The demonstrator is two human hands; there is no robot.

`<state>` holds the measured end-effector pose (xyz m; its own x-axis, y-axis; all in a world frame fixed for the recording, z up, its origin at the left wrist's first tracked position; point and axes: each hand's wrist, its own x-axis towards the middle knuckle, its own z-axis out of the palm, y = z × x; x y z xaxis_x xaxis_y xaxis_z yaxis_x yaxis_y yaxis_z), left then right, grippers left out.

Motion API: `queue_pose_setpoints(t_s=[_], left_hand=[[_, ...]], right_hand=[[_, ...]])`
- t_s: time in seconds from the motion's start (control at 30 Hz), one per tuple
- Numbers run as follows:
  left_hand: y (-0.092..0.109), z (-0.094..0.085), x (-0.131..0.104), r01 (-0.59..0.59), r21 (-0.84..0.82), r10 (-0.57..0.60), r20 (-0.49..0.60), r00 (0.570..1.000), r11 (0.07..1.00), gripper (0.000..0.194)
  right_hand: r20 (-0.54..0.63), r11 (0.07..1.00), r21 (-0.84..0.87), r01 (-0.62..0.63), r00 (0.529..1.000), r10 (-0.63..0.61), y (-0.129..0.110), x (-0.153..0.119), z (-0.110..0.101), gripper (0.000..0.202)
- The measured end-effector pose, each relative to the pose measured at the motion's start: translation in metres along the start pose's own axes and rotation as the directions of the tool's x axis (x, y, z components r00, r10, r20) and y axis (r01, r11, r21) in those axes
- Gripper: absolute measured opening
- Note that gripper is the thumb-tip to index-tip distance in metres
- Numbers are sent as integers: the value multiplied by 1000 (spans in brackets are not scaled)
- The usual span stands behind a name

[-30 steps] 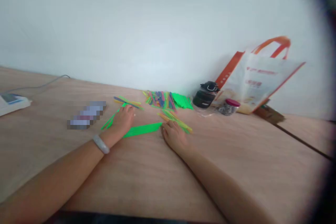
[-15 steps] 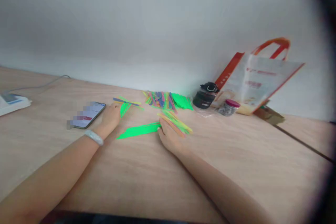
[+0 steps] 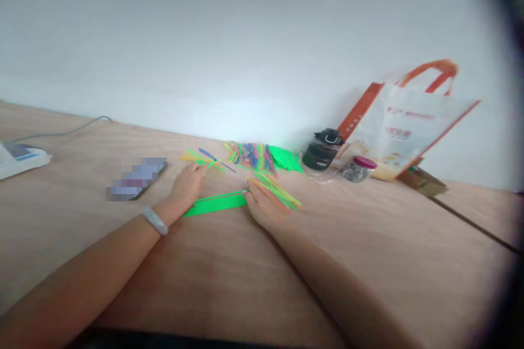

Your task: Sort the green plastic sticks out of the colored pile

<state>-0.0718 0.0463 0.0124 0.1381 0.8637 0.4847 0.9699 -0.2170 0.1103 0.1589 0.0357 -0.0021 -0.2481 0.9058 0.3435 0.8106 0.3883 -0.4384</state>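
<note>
1. Row of green sticks (image 3: 216, 204) lies on the bench (image 3: 229, 278), running btwn my two hands. Main risk imo: it fans out if either hand drags sideways, since the sticks look thin & light.
2. R hand (image 3: 262, 203): fingertips at the row's right end; can't tell from this cam if they pinch or just press. Uneven pressure there could skew the ends.
3. Same hand is right up against the mixed sticks (image 3: 282, 192) (yellow/orange/green). If my knuckles brush them, colours could stray into the row.
4. L hand (image 3: 189, 182): fingers bent by a few loose green sticks (image 3: 210, 163); too blurry to tell if I've got a grip. A weak hold could scatter them.
5. Blue stick (image 3: 207, 154) lies aslant just past those fingertips, yellow sticks (image 3: 189, 157) nearby. Sloppy reach = wrong colour picked, b/c they're so close.
6. L wrist w/ bracelet (image 3: 155, 221) is near the phone (image 3: 141, 179); a wide swing left might bump it.
</note>
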Motion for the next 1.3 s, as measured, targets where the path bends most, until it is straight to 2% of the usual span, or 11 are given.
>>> queue_pose_setpoints(t_s=[0.1, 0.2, 0.3, 0.4, 0.5, 0.63, 0.77, 0.9, 1.1, 1.2, 1.3], left_hand=[[5, -2, -2, -51, -61, 50, -17, 999, 997, 37], [13, -5, -6, -135, -172, 129, -42, 991, 976, 37], [27, -9, -14, -213, -278, 206, -55, 977, 937, 33], [47, -12, -24, -288, -336, 289, -48, 956, 897, 28], [66, -12, -33, -335, -375, 350, -29, 936, 864, 23], [78, -3, -39, -314, -374, 335, -11, 942, 872, 16], [78, 2, -40, -299, -374, 319, -9, 948, 878, 14], [78, 1, -40, -288, -343, 311, 13, 950, 894, 14], [81, -5, -39, -276, -280, 299, 40, 953, 919, 21], [83, -9, -38, -247, -297, 271, 40, 962, 922, 23], [82, -11, -38, -209, -352, 238, 40, 970, 912, 23]], right_hand=[[68, 996, 49, -78, 995, 75, -8, -1, 3, 46], [17, 956, 248, -158, 987, 159, -10, 0, -1, 45], [-46, 812, 548, -204, 961, 272, -10, 2, -12, 44], [42, 687, 690, -229, 960, 278, -10, -3, -20, 46], [122, 691, 696, -196, 980, 156, -14, -14, -18, 36], [137, 716, 685, -136, 989, 56, -21, -26, -11, 29], [161, 684, 707, -183, 982, 96, -25, -30, -7, 22], [157, 720, 662, -206, 978, 136, -22, -30, -6, 23], [81, 793, 598, -116, 993, 84, -24, -28, -9, 26], [55, 803, 589, -89, 996, 70, -22, -25, -10, 28], [22, 794, 601, -87, 995, 93, -11, -17, -14, 31]])
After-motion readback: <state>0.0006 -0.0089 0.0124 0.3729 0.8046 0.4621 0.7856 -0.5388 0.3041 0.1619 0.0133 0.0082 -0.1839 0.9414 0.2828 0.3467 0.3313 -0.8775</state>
